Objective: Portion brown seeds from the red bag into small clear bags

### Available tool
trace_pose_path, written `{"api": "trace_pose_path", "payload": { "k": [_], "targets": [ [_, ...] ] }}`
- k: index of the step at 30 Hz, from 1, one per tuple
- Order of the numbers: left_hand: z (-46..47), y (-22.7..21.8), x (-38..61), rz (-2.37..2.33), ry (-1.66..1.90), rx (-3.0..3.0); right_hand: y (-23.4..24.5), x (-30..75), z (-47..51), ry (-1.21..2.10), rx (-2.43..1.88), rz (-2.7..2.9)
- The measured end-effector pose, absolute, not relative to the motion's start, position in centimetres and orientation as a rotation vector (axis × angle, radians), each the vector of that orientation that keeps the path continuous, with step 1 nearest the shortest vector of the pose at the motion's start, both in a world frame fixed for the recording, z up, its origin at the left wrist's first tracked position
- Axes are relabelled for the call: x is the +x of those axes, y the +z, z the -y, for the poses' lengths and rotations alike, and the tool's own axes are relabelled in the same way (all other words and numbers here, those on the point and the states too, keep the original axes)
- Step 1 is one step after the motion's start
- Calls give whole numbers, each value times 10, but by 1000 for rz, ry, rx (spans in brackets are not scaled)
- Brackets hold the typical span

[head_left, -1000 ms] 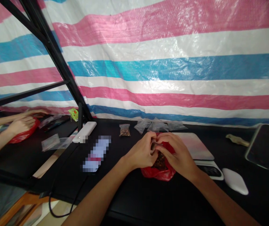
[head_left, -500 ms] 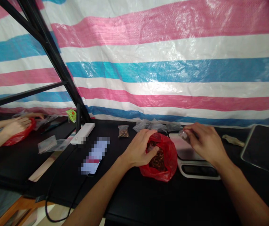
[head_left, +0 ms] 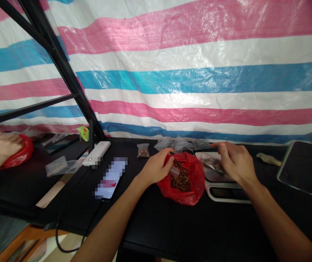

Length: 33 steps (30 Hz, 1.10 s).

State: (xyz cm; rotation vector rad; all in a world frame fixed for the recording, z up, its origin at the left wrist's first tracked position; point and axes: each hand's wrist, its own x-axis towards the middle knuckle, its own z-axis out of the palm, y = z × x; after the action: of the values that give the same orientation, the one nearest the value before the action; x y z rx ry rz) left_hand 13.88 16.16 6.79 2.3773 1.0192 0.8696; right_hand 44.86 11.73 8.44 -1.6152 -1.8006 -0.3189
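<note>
My left hand (head_left: 156,168) rests at the mouth of a red plastic bag (head_left: 191,189) and pinches a small clear plastic piece (head_left: 174,171) over its contents. Dark brown dried pieces (head_left: 180,178) fill the bag's open middle. My right hand (head_left: 236,162) is above a white digital scale (head_left: 223,193), its fingers on a small clear bag (head_left: 212,162) holding dark pieces. That bag lies on the scale's pale platform, partly hidden by my fingers.
A small filled bag (head_left: 143,150) and a row of empty clear bags (head_left: 175,144) lie on the black table (head_left: 150,225) beyond my hands. To the left are a white power bank (head_left: 97,151) and a pixelated phone (head_left: 111,178). A co-worker's hands (head_left: 6,145) press another red bag.
Since one second ago, my right hand has moved from the red bag to the scale with the small bag. My left hand has shifted to the red bag's mouth, which now stands wider open.
</note>
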Motion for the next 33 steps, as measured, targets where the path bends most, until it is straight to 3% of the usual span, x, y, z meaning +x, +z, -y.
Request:
{"api": "trace_pose_path", "payload": {
  "k": [10,21,33],
  "targets": [
    [-170,67,132,-1239,1177,2337,82,457,-119,-268,-1481,1859],
    [-169,69,130,-1327,1217,2257,75,460,-120,144,-1493,2007],
    [-168,70,131,-1315,1236,2197,63,464,-125,244,-1618,2055]
  ]
}}
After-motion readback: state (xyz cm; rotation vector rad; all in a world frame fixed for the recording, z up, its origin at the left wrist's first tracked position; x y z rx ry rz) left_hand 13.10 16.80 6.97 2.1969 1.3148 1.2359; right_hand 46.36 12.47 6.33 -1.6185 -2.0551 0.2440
